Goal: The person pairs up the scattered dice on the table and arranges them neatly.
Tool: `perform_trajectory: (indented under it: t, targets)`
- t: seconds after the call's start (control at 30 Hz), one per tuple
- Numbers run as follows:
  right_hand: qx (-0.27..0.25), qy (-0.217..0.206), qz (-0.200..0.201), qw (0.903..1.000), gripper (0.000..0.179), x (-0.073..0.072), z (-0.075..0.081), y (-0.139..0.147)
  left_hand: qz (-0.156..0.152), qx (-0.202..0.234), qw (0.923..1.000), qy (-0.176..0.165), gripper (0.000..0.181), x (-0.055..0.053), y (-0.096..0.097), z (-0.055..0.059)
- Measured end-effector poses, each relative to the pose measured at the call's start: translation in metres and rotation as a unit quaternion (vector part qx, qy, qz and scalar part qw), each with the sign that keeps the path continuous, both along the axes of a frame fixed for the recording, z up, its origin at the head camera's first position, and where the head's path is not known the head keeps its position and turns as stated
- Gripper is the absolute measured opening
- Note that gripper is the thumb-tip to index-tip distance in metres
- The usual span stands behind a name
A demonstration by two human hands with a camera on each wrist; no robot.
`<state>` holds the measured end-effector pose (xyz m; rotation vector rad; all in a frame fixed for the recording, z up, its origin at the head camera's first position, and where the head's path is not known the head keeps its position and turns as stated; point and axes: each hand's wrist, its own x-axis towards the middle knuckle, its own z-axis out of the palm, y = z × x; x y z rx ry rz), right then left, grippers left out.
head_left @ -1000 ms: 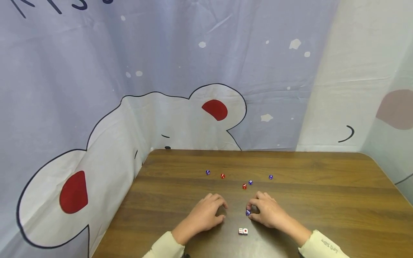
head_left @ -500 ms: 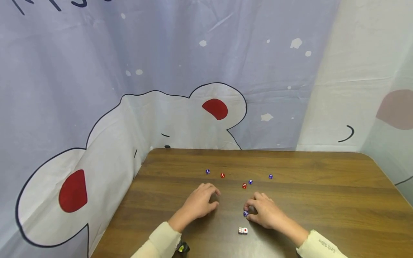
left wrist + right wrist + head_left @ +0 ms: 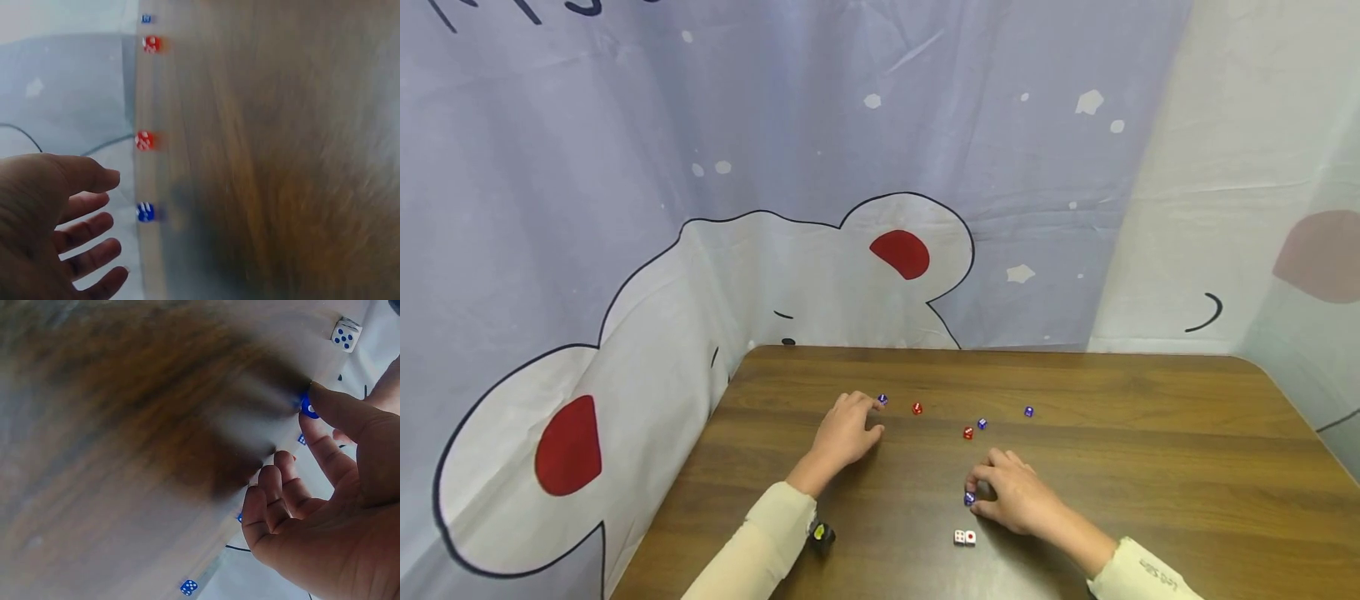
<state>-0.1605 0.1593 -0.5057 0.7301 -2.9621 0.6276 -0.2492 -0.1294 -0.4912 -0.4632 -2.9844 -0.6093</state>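
Between thumb and index finger, my right hand (image 3: 1015, 496) pinches a blue die (image 3: 970, 498) low over the table. The right wrist view shows that blue die (image 3: 309, 406) between the two fingertips. Just in front of this hand, two white dice (image 3: 965, 538) sit side by side. My left hand (image 3: 844, 432) reaches to the far left part of the table, its fingers spread and nothing in them. Its fingertips are right at another blue die (image 3: 883, 400). In the left wrist view this blue die (image 3: 145, 212) lies beyond the loosely bent fingers.
A red die (image 3: 917, 408) lies right of the far-left blue die. Farther right are a second red die (image 3: 968, 433), a blue die (image 3: 982, 424) beside it, and another blue die (image 3: 1029, 412). A printed curtain (image 3: 820, 275) hangs behind the wooden table (image 3: 1150, 467).
My left hand has moved away from the middle, forward and left, up to the far-left blue die. The right hand has shifted slightly left with its blue die.
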Motion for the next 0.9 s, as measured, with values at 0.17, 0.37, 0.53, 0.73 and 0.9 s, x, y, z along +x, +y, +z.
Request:
perform_trajectory:
  t: [0.17,0.37,0.53,0.73,0.9]
  targets:
    - [0.001,-0.002,-0.001,1.0000,0.024,0.000,0.001,0.001,0.022,0.007,0.9997,-0.004,0.035,-0.018,-0.006,-0.005]
    - [0.000,-0.007,0.000,1.0000,0.024,0.001,0.001,0.001,0.036,0.023,0.9984,-0.037,0.038,-0.037,-0.012,-0.011]
    - [-0.001,-0.007,0.001,1.0000,0.023,0.002,0.001,0.002,0.041,0.026,0.9973,-0.055,0.039,-0.046,-0.012,-0.016]
    - [-0.003,0.007,0.006,0.9999,0.023,0.004,0.001,0.003,0.047,0.021,0.9968,-0.062,0.038,-0.050,-0.008,-0.016]
    - [-0.001,0.007,0.007,1.0000,0.022,0.006,0.002,0.003,0.052,0.013,0.9965,-0.064,0.036,-0.051,-0.005,-0.019]
